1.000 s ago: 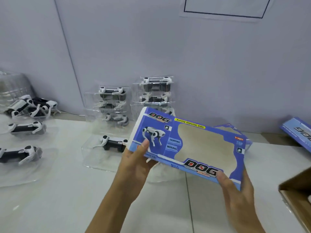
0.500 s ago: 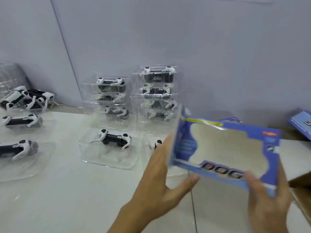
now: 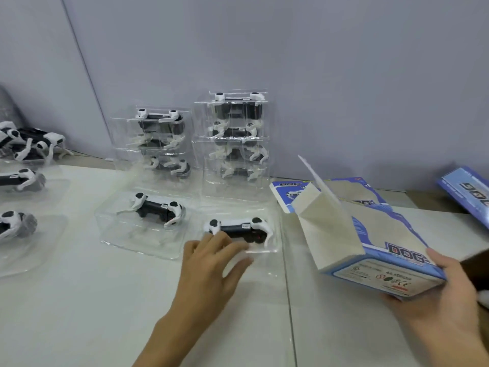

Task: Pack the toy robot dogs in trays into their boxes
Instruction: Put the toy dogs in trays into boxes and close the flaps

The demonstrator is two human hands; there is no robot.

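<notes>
The left hand (image 3: 209, 263) reached across the white table (image 3: 79, 300) to the black-and-white toy robot dog (image 3: 238, 230) lying on its side in a clear plastic tray (image 3: 264, 250). Its fingers (image 3: 222, 241) were loosely extended, their tips touching the near edge of that dog and tray, with the thumb spread out to the right of the dog over the tray's front rim; the fingers were not wrapped around anything. The dog's body lay just beyond the fingertips, farther from the person.

To the right of that dog, the right hand (image 3: 444, 295) gripped the blue cardboard window box (image 3: 370, 250) printed with "DOG", thumb on its upper face and fingers curled under its end panel. The box was tilted, its pale end flap (image 3: 321, 186) standing open toward the dog.

Just left of the dog lay a second black-and-white dog in its own clear tray (image 3: 156, 215). Behind the dog, against the grey wall (image 3: 291, 62), stood two stacks of trayed dogs (image 3: 235, 139). A flat blue box (image 3: 288, 192) lay behind the held one, and another blue box (image 3: 468, 194) sat far right of the dog. More loose dogs (image 3: 23, 178) lay far to its left.
</notes>
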